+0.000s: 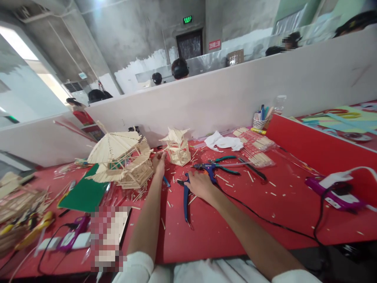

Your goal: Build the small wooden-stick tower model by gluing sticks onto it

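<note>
My left hand reaches forward between a large stick-built roofed model and a small stick pavilion. Its fingers are bunched together near the pavilion's base, and what they hold, if anything, is hidden. My right hand lies on the red table, curled over the head of blue-handled pliers whose handles point back toward me. Short stick offcuts lie scattered around both hands.
Green-handled pliers and a blue tool lie beyond my right hand. Further back are stick packets, a white cloth and a pen cup. A purple glue gun with a black cable sits at the right. At the left are a green mat and another glue gun. People sit behind the white partition.
</note>
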The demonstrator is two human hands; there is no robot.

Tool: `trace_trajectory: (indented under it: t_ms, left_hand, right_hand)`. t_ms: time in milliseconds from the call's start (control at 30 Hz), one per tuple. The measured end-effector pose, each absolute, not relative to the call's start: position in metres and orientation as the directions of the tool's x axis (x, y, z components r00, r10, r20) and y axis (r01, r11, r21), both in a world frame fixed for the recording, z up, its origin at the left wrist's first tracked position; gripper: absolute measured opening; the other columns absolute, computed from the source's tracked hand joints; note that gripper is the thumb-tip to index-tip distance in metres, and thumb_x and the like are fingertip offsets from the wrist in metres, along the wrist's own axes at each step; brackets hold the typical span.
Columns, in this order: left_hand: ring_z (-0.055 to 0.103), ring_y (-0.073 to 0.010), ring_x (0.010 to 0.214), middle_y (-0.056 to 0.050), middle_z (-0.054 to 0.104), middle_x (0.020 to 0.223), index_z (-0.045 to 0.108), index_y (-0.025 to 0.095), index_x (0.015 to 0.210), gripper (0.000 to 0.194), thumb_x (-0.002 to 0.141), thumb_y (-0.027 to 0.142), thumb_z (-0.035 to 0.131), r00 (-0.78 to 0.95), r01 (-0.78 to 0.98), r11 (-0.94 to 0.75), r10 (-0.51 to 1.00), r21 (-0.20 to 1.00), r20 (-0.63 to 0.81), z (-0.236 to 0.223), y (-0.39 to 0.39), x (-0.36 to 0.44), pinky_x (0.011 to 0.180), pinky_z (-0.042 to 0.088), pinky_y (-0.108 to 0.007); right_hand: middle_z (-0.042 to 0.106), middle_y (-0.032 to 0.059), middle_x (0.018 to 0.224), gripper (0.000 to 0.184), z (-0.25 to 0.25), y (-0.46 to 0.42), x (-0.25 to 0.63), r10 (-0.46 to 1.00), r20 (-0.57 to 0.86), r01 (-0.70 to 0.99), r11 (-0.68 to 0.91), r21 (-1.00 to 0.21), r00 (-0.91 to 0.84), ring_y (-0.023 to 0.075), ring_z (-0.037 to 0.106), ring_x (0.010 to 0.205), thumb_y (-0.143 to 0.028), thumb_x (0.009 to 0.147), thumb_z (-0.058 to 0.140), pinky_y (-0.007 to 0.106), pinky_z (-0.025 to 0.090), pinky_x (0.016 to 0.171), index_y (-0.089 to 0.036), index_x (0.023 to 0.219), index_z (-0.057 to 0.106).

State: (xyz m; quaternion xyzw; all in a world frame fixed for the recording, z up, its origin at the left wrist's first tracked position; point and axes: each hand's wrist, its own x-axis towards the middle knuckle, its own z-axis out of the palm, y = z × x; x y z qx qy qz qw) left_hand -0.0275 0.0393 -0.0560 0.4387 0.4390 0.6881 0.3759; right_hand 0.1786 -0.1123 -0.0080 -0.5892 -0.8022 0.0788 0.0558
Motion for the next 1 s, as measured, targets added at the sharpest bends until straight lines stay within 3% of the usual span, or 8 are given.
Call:
trace_trajectory:
  t_ms: [467,767,1000]
  left_hand:
    - [0.065,-0.0127,0.076,-0.004,0.072,0.086,0.069,0.015,0.089,0.032,0.067,0.037,0.078,-0.344,-0.131,-0.398,0.877,0.908,0.335,-0.053,0.043,-0.022,0.078,0.051,-0.026]
    - [0.062,-0.0124,0.07,-0.004,0.071,0.082,0.071,0.016,0.089,0.032,0.068,0.039,0.076,-0.361,-0.033,-0.398,0.86,0.917,0.361,-0.056,0.05,-0.026,0.068,0.047,-0.023]
    - [0.059,-0.0112,0.07,-0.002,0.07,0.08,0.071,0.015,0.086,0.027,0.07,0.037,0.076,-0.363,0.05,-0.411,0.842,0.91,0.4,-0.058,0.05,-0.031,0.071,0.045,-0.022]
  right_hand:
    - [0.063,0.0243,0.113,0.049,-0.009,-0.11,0.179,0.953,0.004,0.937,0.298,-0.183,-0.303,0.0337,0.065,0.101,-0.042,0.095,0.047,0.042,0.049,0.081,-0.007,0.129,0.05]
    - [0.065,0.0221,0.11,0.045,-0.01,-0.11,0.179,0.953,0.005,0.935,0.299,-0.191,-0.304,0.0323,0.066,0.1,-0.043,0.094,0.048,0.041,0.05,0.08,-0.009,0.124,0.052]
    - [0.065,0.0224,0.109,0.046,-0.01,-0.109,0.18,0.95,0.011,0.932,0.309,-0.189,-0.313,0.0332,0.066,0.098,-0.043,0.095,0.047,0.042,0.05,0.079,-0.008,0.124,0.052]
